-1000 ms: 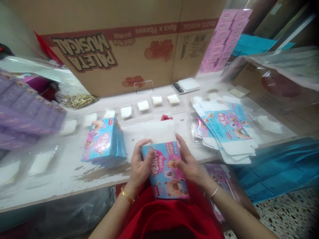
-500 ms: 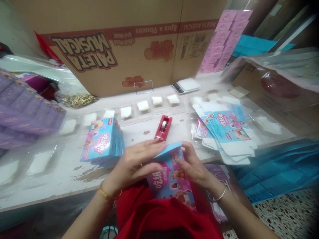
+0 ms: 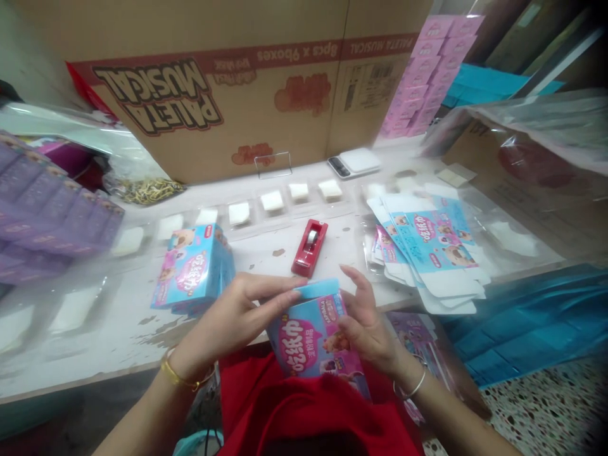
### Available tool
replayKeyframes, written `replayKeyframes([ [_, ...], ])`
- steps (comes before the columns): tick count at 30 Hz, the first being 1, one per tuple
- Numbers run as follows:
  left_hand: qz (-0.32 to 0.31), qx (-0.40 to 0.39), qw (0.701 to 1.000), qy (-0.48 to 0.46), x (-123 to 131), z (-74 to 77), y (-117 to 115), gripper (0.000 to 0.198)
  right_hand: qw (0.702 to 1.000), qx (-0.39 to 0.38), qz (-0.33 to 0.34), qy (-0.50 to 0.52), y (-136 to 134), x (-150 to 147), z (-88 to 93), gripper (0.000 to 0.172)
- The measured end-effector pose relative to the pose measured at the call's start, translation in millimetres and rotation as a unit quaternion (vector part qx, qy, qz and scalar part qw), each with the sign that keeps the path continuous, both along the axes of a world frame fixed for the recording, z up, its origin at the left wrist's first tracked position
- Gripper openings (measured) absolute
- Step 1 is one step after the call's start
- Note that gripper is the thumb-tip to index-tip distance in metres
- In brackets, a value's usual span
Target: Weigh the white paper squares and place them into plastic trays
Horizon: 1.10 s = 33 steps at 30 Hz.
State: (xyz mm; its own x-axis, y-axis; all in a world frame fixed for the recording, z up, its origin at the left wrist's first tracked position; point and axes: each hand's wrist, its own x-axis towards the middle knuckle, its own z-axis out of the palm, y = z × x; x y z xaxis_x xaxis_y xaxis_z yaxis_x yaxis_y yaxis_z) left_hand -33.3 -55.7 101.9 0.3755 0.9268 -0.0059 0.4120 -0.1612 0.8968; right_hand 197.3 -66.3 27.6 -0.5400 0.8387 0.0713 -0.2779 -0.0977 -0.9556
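A small blue and pink printed carton (image 3: 311,332) is held upright over my lap at the table's front edge. My left hand (image 3: 232,316) lies against its left side with fingers stretched over the blue top flap. My right hand (image 3: 363,323) grips its right side, thumb on the front face. A red tape dispenser (image 3: 310,247) sits on the table just beyond the carton. A finished carton of the same print (image 3: 194,269) stands to the left.
A stack of flat unfolded cartons (image 3: 427,247) lies to the right. White pads in clear trays (image 3: 273,201) run across the table. A big brown shipping box (image 3: 228,88) stands behind, a small scale (image 3: 354,161) beside it. Purple boxes (image 3: 42,209) are stacked at the left.
The white open flap has been folded down and the carton's top is now shut. My left hand moved from the carton's side over its top. The tape dispenser came into view.
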Motion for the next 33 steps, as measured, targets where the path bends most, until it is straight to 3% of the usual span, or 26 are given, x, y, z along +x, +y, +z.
replayKeyframes([
  [4, -0.114, 0.007, 0.993, 0.04, -7.7, 2.7, 3.9, 0.044, 1.0, -0.016, -0.01, -0.015, 2.6, 1.1, -2.2, 0.049],
  [9, -0.118, 0.007, 0.993, 0.027, -11.1, -14.7, 9.3, 0.043, 0.997, -0.057, -0.025, -0.044, 12.4, -0.6, -9.1, 0.028],
  [11, -0.067, -0.016, 0.998, -0.011, -11.4, -32.7, 18.1, 0.04, 0.994, -0.065, -0.071, -0.048, 25.2, -0.1, -14.0, 0.028],
  [15, 0.155, -0.056, 0.984, -0.064, -3.4, -80.2, 44.7, 0.048, 0.974, -0.089, -0.21, -0.009, 69.5, 1.8, -27.3, 0.04],
  [19, 0.223, -0.099, 0.966, -0.089, 15.2, -123.0, 65.5, 0.042, 0.96, -0.189, -0.197, 0.063, 116.3, -1.7, -45.3, 0.055],
  [23, 0.268, -0.123, 0.943, -0.154, 30.7, -150.0, 75.4, 0.041, 0.946, -0.253, -0.169, 0.112, 141.8, -11.0, -66.5, 0.054],
  [27, 0.301, -0.112, 0.932, -0.165, 39.2, -154.0, 82.1, 0.037, 0.94, -0.26, -0.173, 0.134, 147.0, -17.8, -80.9, 0.054],
  [33, 0.33, -0.045, 0.927, -0.172, 36.5, -128.5, 70.4, 0.027, 0.926, -0.274, -0.193, 0.174, 146.8, -18.6, -82.8, 0.042],
])
